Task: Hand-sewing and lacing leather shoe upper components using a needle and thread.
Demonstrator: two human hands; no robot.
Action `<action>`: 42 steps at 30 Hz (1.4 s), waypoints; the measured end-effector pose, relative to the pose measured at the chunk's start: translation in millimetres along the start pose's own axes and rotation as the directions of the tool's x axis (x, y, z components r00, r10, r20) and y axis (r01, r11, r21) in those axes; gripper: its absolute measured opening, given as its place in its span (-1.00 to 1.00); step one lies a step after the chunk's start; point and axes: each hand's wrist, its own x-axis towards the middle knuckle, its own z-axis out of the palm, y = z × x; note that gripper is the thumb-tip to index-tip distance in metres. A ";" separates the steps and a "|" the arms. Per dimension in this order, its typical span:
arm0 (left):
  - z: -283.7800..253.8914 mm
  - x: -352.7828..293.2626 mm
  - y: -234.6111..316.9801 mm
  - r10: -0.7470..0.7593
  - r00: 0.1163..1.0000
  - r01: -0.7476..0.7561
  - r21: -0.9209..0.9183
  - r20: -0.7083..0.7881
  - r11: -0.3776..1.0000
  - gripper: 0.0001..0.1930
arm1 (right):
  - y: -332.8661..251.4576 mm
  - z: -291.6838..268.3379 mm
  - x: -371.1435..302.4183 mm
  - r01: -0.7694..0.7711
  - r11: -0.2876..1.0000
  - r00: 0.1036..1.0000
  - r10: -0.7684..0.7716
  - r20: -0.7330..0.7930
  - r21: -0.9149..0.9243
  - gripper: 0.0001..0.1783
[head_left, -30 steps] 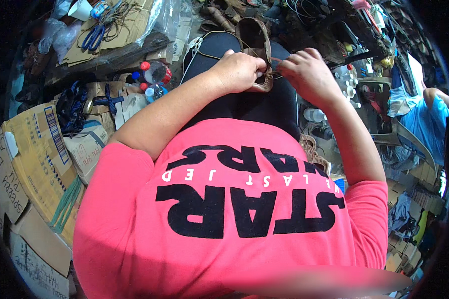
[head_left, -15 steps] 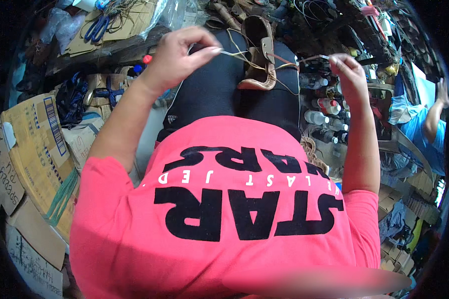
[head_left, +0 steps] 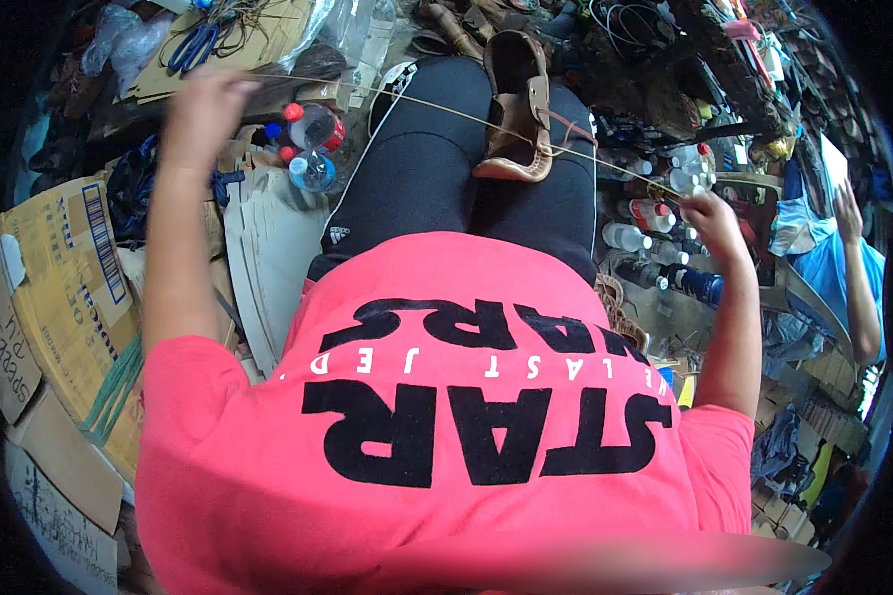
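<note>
A brown leather shoe (head_left: 516, 129), seemingly unfinished, rests between my thighs with its open top showing. Pale thread (head_left: 417, 101) passes through its side and stretches nearly straight out to both sides. My left hand (head_left: 206, 109), blurred by motion, is far out to the left, closed on one end of the thread. On the other side my right hand (head_left: 712, 220) pinches the opposite end, well to the right of the shoe. A short reddish-brown lace or strip (head_left: 571, 126) lies by the shoe's right edge. Neither hand touches the shoe itself.
Plastic bottles (head_left: 313, 171) stand beyond my left knee, and several more bottles (head_left: 627, 236) lie right of my legs. Cardboard boxes (head_left: 64, 268) crowd the left. Blue-handled scissors (head_left: 193, 48) lie on cardboard at the upper left. A co-worker's arm (head_left: 856, 258) shows at the far right.
My left hand has swung outward to the left, and my right hand has moved down and slightly right. The thread, slack and looped before, is drawn out long. The shoe stays put.
</note>
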 end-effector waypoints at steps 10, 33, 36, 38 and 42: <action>48.0 12.6 142.1 0.372 0.928 -0.295 -0.596 0.007 0.747 -0.56 | -92.3 34.6 16.9 0.228 0.887 0.973 -0.225 -0.055 0.402 -0.77; 108.1 56.7 210.0 0.745 0.577 0.021 -0.918 0.335 0.396 -0.72 | -166.0 59.0 38.0 0.480 0.757 0.874 -0.457 -0.165 0.443 -0.83; 104.8 58.1 209.3 0.776 0.551 -0.103 -0.897 0.308 0.429 -0.71 | -169.3 59.2 31.5 0.517 0.779 0.856 -0.472 -0.211 0.355 -0.82; 102.5 58.4 209.8 0.789 0.516 -0.123 -0.883 0.333 0.453 -0.71 | -171.8 57.3 27.2 0.522 0.801 0.853 -0.478 -0.211 0.293 -0.81; 102.4 58.6 210.3 0.804 0.498 -0.137 -0.886 0.325 0.443 -0.71 | -180.7 52.4 21.7 0.583 0.812 0.791 -0.566 -0.232 0.010 -0.79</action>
